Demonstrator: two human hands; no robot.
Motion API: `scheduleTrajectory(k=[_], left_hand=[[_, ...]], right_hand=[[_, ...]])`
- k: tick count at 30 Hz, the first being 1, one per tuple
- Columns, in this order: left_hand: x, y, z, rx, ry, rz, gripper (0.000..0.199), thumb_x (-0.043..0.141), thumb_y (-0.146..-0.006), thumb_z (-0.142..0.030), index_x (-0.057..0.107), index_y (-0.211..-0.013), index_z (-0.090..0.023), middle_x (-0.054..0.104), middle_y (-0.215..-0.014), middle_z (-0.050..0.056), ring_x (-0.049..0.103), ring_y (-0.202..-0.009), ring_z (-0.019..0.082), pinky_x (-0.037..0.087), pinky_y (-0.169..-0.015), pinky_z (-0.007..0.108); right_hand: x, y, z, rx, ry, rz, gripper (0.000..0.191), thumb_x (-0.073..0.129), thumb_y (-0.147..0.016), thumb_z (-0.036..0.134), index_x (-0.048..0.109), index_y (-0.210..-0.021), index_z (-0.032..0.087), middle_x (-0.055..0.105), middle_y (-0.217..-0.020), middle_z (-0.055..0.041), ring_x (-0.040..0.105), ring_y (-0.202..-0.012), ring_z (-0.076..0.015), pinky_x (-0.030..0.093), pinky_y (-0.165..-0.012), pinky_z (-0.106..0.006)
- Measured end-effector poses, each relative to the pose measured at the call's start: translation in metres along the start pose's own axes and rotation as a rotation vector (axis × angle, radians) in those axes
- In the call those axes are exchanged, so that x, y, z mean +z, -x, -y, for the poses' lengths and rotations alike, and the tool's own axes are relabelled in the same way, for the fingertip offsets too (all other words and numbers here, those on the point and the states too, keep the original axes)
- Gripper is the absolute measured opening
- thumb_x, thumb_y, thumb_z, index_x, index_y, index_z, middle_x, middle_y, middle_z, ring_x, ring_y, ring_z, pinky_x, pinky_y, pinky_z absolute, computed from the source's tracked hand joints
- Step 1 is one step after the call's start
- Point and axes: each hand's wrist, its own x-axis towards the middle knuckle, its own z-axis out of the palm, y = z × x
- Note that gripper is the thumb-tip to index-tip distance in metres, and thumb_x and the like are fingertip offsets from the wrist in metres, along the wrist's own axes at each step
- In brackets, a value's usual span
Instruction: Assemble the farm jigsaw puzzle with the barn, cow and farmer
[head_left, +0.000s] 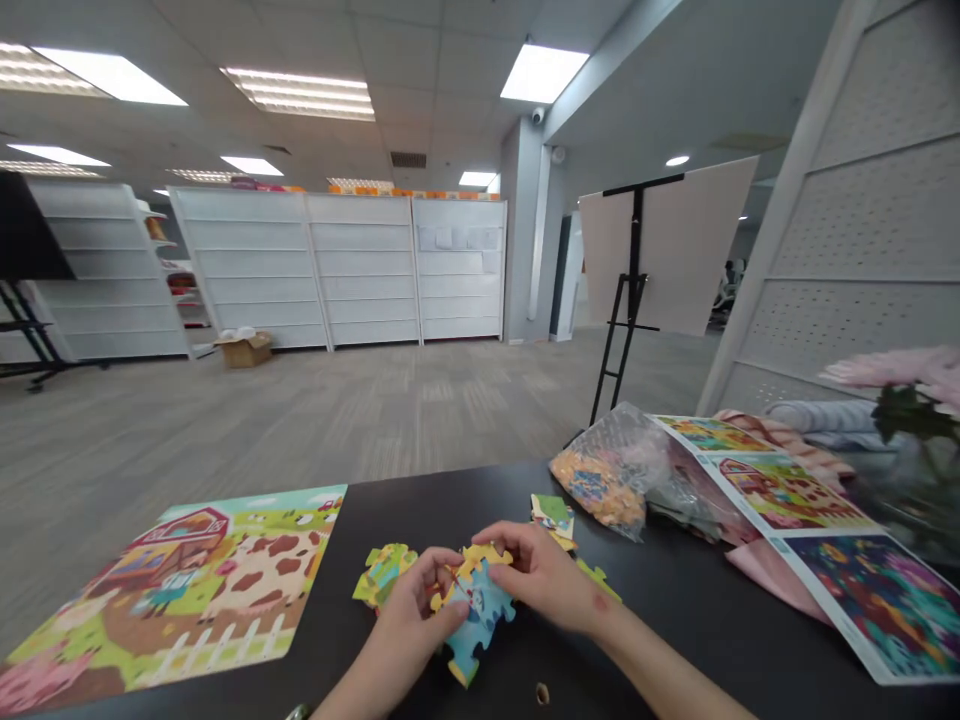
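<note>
Between my hands is a joined section of jigsaw puzzle (480, 605), blue in the middle with yellow edges. My left hand (420, 605) grips its left side, thumb on top and fingers curled. On its upper right, my right hand (536, 575) pinches the yellow edge between thumb and fingers. Just left of my left hand lies a green and yellow cluster of puzzle pieces (384, 572). Behind my right hand more puzzle pieces (553, 515) rest on the black table (450, 495), and a green piece (600, 578) shows beside my wrist.
A finished-looking farm picture (225, 580) covers the table's left side. At right sit a clear bag of puzzle pieces (600, 480), a sheet of printed pictures (795, 490) and pink flowers (900, 375). A small brown bit (542, 692) lies near the front edge. An easel (630, 290) stands beyond.
</note>
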Motion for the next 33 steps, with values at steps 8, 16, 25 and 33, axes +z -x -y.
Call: scheduleTrajectory(k=[8, 16, 25, 33], left_hand=[[0.006, 0.004, -0.004, -0.074, 0.085, 0.087, 0.044, 0.086, -0.076, -0.050, 0.063, -0.100, -0.020, 0.066, -0.090, 0.001, 0.059, -0.079, 0.016, 0.045, -0.071, 0.026], [0.014, 0.005, -0.003, -0.116, 0.167, 0.023, 0.044, 0.090, -0.071, -0.049, 0.062, -0.089, -0.020, 0.064, -0.076, -0.002, 0.057, -0.066, 0.012, 0.043, -0.063, 0.023], [0.015, 0.002, -0.019, -0.106, 0.296, -0.246, 0.047, 0.090, -0.069, -0.046, 0.064, -0.098, -0.020, 0.073, -0.087, 0.004, 0.071, -0.078, 0.022, 0.055, -0.072, 0.031], [0.023, 0.010, -0.025, -0.252, 0.288, -0.298, 0.070, 0.098, -0.057, -0.041, 0.060, -0.113, -0.022, 0.074, -0.079, 0.001, 0.073, -0.070, 0.021, 0.059, -0.065, 0.029]], right_hand=[[0.002, 0.003, 0.001, -0.052, 0.208, 0.016, 0.044, 0.058, -0.077, 0.017, 0.078, -0.116, 0.020, 0.078, -0.102, -0.0047, 0.066, -0.076, -0.0163, 0.049, -0.067, -0.025], [0.002, 0.006, 0.012, -0.074, 0.193, 0.022, 0.046, 0.060, -0.081, 0.018, 0.071, -0.126, 0.024, 0.074, -0.106, -0.0045, 0.066, -0.088, -0.0190, 0.051, -0.077, -0.029], [0.023, 0.004, -0.002, 0.158, -0.193, 0.069, 0.051, 0.077, -0.076, 0.039, 0.054, -0.118, 0.021, 0.064, -0.080, 0.0031, 0.053, -0.060, -0.0110, 0.043, -0.050, -0.021], [0.020, 0.004, 0.006, 0.036, 0.035, -0.141, 0.031, 0.066, -0.084, 0.035, 0.072, -0.110, 0.020, 0.074, -0.102, -0.0060, 0.067, -0.097, -0.0255, 0.052, -0.088, -0.037]])
